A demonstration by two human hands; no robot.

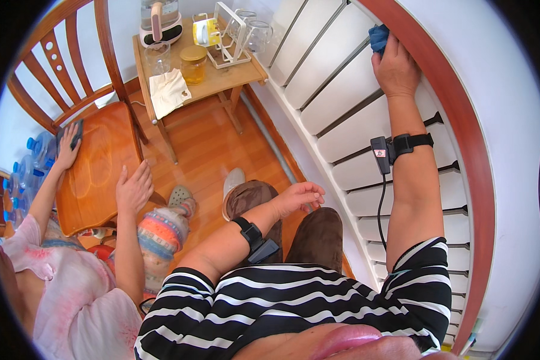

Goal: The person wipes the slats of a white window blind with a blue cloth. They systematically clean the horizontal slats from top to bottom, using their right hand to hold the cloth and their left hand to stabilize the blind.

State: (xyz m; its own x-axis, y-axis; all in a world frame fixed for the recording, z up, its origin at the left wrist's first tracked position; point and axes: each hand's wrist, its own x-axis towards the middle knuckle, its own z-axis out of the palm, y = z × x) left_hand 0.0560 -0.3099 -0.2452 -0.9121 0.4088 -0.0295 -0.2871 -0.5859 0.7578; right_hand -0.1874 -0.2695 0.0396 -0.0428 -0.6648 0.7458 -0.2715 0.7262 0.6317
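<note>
My right hand (398, 67) reaches far out and presses a crumpled blue cloth (379, 38) to the top of a white radiator (342, 85), close under the reddish-brown sill (470, 117). Part of the cloth is hidden by the fingers. My left hand (299, 198) hangs above my knees with loosely bent fingers and holds nothing. Both forearms carry a strapped black device; a cable runs from the right one (380, 155).
Beside me a person wipes or rests a dark cloth (75, 130) on a wooden chair (101, 166). A small wooden table (207, 92) bears a kettle (159, 22), a honey-coloured jar (193, 65), a glass (158, 57), a tissue (168, 92) and a cup rack (229, 56). Water bottles (27, 171) stand behind the chair.
</note>
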